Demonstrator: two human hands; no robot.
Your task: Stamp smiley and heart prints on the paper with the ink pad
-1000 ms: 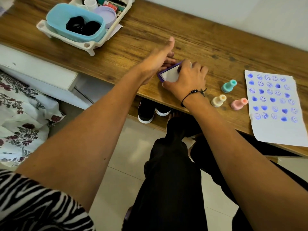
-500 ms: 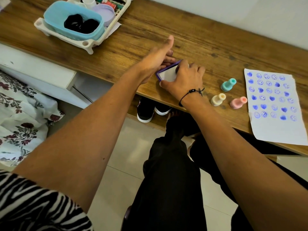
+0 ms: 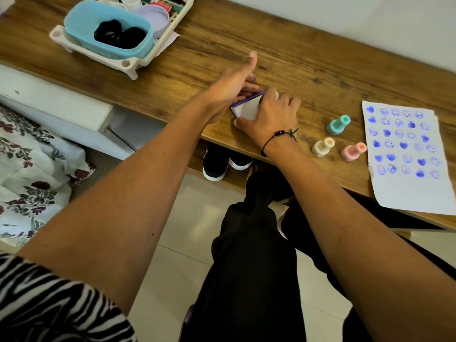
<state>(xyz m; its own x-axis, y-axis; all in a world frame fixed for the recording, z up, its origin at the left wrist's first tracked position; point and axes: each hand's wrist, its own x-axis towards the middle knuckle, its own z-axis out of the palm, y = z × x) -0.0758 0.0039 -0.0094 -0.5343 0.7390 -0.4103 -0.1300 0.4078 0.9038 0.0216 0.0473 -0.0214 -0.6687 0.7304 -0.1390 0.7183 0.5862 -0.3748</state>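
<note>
The ink pad [image 3: 246, 110], a small purple-edged case with a white lid, lies on the wooden desk [image 3: 283, 58] near its front edge. My left hand [image 3: 233, 88] grips its left side with the thumb raised. My right hand [image 3: 271, 117] covers its right side, fingers over the lid. To the right stand three small stamps: teal [image 3: 338, 124], cream [image 3: 322, 146] and pink [image 3: 352, 151]. The white paper [image 3: 409, 164] at the far right carries rows of blue smiley and heart prints, with its lower part blank.
A white rack [image 3: 128, 64] at the back left holds a blue tub [image 3: 108, 33] with black items and a lilac lid. Shoes [image 3: 214, 166] sit under the desk. A floral cloth [image 3: 29, 174] lies at the left. My legs are below the desk edge.
Both hands stay on the ink pad with almost no shift. The lid looks a little lower against the base than one second ago.
</note>
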